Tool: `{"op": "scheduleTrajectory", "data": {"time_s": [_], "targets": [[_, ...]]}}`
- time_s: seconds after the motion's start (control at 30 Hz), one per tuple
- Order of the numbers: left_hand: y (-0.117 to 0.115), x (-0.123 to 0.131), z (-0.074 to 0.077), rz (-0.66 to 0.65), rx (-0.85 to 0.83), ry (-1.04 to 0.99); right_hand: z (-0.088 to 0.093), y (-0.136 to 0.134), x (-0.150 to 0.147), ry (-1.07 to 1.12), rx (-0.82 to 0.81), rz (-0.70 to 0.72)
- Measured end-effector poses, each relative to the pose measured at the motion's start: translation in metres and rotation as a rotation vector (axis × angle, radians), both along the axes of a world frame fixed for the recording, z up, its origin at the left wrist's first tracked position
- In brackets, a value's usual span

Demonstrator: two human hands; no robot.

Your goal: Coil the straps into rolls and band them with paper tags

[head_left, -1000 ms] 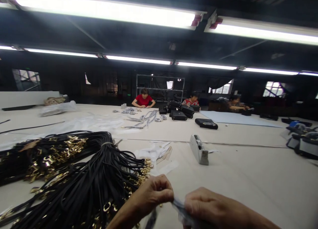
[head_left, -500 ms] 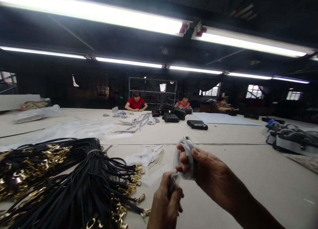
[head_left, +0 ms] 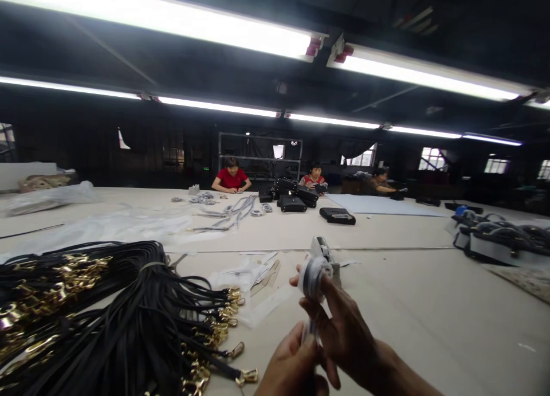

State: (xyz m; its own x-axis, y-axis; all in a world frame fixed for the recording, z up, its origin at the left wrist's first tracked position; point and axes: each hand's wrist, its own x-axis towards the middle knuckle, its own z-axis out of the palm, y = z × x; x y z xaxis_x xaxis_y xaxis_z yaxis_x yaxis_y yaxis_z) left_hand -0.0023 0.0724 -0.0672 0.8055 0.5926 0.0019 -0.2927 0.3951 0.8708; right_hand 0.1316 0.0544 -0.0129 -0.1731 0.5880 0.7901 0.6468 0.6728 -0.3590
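Observation:
A coiled strap in clear and whitish wrapping [head_left: 313, 278] is held up above the near table. My right hand [head_left: 348, 333] is closed round the coil, its fingers reaching behind and past it. Just below, my left hand [head_left: 296, 359] pinches a wrapped dark length that hangs from the coil. The two hands are close together, nearly touching. Behind the coil stands a silvery, boxy object [head_left: 321, 248], partly hidden by the coil and fingers. To the left lies a large bundle of black straps [head_left: 146, 310] with gold clasps.
Plastic and paper scraps [head_left: 253, 275] lie beyond my hands. Farther back are wrapped grey straps [head_left: 234, 212], black bags [head_left: 294, 201] and a flat black pouch [head_left: 337, 215]. More bags [head_left: 502, 238] sit at right. Several people sit across the table.
My right hand has turned and moved slightly down with the coil, which now looks tighter. My left hand has shifted a little right and lower. The view has swung slightly right.

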Motion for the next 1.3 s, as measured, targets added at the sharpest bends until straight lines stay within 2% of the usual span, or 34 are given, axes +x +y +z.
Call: {"op": "scheduleTrajectory", "data": {"time_s": [0.07,0.13,0.23,0.33,0.4,0.47,0.53,0.6,0.7,0.8,0.87,0.93,1.07,1.2,1.3], "targets": [[0.001,-0.003,-0.009,-0.036,0.053,0.032,-0.005,0.007,0.008,-0.211,0.107,-0.08],[0.004,-0.014,-0.016,-0.061,0.106,0.065,-0.009,0.01,0.017,-0.357,0.086,-0.123],[0.012,-0.038,-0.017,-0.045,0.175,0.225,-0.013,0.005,0.027,-0.522,-0.086,-0.077],[0.016,-0.061,-0.009,0.021,0.233,0.359,-0.019,-0.008,0.026,-0.598,-0.296,-0.028],[0.016,-0.069,-0.003,0.097,0.352,0.429,-0.023,-0.017,0.022,-0.611,-0.429,-0.037],[0.015,-0.073,0.0,0.179,0.54,0.522,-0.027,-0.026,0.016,-0.608,-0.537,-0.043],[0.016,-0.074,0.0,0.204,0.66,0.587,-0.029,-0.032,0.011,-0.579,-0.616,-0.019],[0.019,-0.073,-0.003,0.156,0.668,0.595,-0.03,-0.035,0.008,-0.459,-0.745,0.069],[0.026,-0.073,-0.006,0.123,0.664,0.544,-0.034,-0.036,0.009,-0.052,-1.076,0.272],[0.029,-0.071,-0.007,0.121,0.681,0.482,-0.039,-0.035,0.012,0.272,-1.282,0.338],[0.027,-0.068,-0.01,0.066,0.576,0.432,-0.042,-0.033,0.013,0.353,-1.307,0.352],[0.023,-0.064,-0.015,0.023,0.392,0.356,-0.045,-0.033,0.013,0.42,-1.295,0.384],[0.013,-0.052,-0.031,0.019,0.067,0.252,-0.054,-0.032,0.012,0.639,-1.288,0.387],[0.009,-0.04,-0.047,-0.02,-0.036,0.169,-0.069,-0.027,0.016,1.073,-1.34,0.447],[0.011,-0.026,-0.058,0.007,-0.084,0.073,-0.083,-0.02,0.02,1.342,-1.399,0.673]]}}
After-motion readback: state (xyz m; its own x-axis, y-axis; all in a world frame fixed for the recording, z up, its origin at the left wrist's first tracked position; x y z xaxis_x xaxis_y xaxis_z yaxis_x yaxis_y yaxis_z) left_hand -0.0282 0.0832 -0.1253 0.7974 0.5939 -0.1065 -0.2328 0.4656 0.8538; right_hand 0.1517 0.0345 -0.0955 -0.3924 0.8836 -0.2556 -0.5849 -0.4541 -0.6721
